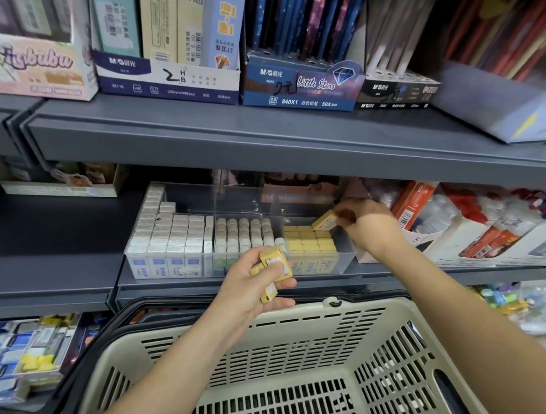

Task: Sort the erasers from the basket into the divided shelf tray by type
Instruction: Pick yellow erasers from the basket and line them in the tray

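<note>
a yellow eraser is being pinched by the right hand, spares by the left hand, for squaring into the yellow row of the tray.

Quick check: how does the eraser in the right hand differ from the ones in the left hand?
The right hand pinches one yellow eraser; the left hand holds several yellow erasers. The single one tilts over the right compartment of the tray; the left-hand ones sit in front of the tray, above the basket. All look the same yellow type.
</note>
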The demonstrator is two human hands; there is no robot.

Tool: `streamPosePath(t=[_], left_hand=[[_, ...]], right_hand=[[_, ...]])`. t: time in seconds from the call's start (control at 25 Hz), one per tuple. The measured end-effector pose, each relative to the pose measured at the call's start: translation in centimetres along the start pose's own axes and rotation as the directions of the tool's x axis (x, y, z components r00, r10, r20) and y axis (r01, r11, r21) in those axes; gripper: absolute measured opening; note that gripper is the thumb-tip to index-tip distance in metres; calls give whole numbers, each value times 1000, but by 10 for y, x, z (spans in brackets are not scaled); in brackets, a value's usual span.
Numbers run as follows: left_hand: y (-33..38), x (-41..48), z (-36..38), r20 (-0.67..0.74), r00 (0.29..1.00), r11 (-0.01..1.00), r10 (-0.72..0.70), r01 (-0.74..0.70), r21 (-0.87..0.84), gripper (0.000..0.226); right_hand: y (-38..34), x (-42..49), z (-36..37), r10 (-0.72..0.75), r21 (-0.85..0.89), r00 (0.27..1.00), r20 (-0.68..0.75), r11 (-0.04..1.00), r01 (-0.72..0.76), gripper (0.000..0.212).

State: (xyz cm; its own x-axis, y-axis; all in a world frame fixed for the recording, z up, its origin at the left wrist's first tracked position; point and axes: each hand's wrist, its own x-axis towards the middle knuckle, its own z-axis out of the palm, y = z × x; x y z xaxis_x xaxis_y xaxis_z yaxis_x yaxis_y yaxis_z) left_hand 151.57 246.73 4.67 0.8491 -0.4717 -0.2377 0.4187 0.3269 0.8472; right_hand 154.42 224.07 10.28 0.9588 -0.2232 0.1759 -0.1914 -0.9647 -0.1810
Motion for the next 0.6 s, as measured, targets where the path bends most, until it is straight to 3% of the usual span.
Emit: streamPosePath(t=[0.16,0.36,0.48,0.6], left_hand=[[0,0,0,8,1000,1000,-3,3,1,20],[0,2,-1,9,1000,1000,-4,4,-4,16],[-1,2,-1,8,1000,1000,-6,6,-3,17],[0,1,0,-3,1000,1000,-16,16,-6,18]], right_hand=[[-4,7,0,57,-123,998,34,991,-52,23],[-8,2,9,53,-65,996,68,997,-48,24],[-12,-2,20,-13,-156,996,89,987,26,24],[-8,1,18,-12,-120,991,137,992,29,26]])
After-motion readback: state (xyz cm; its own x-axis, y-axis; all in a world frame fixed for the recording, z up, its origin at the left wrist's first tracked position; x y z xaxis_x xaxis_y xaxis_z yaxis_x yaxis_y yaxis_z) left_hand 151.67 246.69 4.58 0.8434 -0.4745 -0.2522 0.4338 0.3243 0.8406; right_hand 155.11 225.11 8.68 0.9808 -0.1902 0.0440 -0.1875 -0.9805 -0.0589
